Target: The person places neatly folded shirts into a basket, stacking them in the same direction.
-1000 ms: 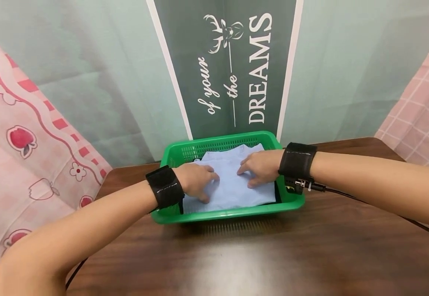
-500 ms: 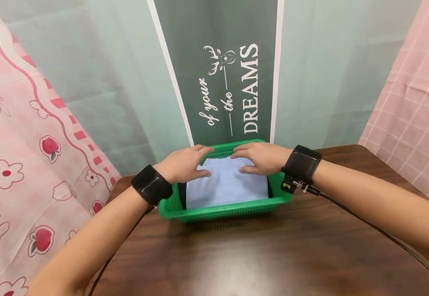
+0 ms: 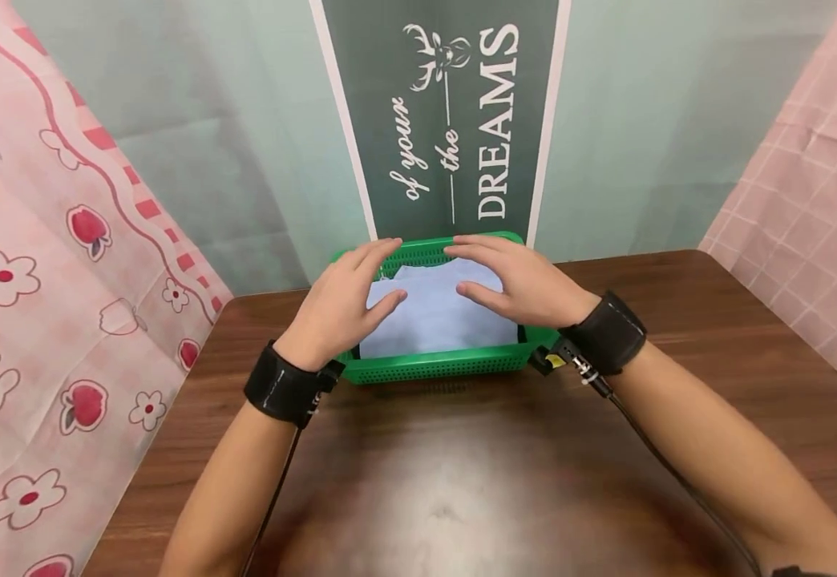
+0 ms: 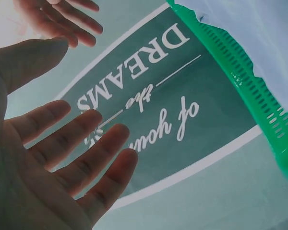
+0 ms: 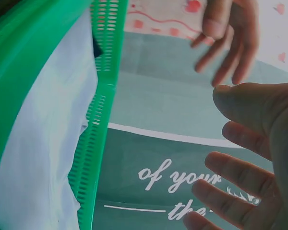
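Note:
A green plastic basket (image 3: 433, 367) with perforated walls stands on the wooden table, holding a light blue folded cloth (image 3: 440, 312). Some dark fabric shows at the cloth's edges. My left hand (image 3: 339, 300) is raised above the basket's left side, its fingers spread and the thumb apart. Over the right side hovers my right hand (image 3: 519, 276), palm turned inward, fingers extended. Neither hand holds anything. In the left wrist view the left hand's fingers (image 4: 81, 163) are spread in the air, away from the basket rim (image 4: 249, 91). The right wrist view shows the right hand (image 5: 259, 158) likewise off the cloth.
The brown wooden table (image 3: 433, 481) extends in front of and beside the basket. Behind it hangs a green curtain (image 3: 260, 144) with white lettering. Pink patterned cloth (image 3: 65, 320) borders the left, pink checked cloth (image 3: 815, 208) the right. Black cables (image 3: 678, 481) trail from both wristbands.
Both hands have lifted off the light blue cloth, where they rested a second ago, and risen above the basket toward the viewer. The head view has shifted slightly.

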Tool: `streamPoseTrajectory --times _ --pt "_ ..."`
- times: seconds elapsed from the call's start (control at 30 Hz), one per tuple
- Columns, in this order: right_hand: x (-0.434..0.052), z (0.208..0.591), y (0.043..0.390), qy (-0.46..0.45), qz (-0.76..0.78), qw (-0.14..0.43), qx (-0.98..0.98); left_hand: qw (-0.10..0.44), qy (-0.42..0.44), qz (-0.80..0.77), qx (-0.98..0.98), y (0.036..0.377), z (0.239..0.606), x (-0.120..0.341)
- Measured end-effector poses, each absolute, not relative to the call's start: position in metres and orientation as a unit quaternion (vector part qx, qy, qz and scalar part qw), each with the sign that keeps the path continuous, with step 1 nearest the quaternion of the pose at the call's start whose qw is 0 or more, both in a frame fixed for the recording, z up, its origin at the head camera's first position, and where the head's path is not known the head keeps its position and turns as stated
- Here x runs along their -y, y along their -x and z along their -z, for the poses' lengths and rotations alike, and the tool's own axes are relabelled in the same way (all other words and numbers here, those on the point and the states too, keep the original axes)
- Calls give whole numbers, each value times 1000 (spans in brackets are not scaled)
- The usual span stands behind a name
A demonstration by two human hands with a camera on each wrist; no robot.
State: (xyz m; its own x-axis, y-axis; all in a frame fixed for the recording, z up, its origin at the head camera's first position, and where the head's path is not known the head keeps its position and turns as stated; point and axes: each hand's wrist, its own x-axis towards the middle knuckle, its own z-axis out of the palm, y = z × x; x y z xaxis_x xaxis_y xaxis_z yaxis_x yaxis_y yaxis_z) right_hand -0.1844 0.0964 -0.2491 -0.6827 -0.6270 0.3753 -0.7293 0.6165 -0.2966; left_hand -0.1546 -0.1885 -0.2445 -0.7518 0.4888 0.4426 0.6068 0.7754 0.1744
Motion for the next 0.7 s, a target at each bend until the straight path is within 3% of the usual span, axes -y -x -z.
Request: streamPoseTrajectory --times 0.33,0.7 --pt "-116 266 158 -371 -225 140 890 200 329 127 914 129 270 172" --pt "-119 266 140 -411 -215 209 861 210 343 87 911 115 274 168"
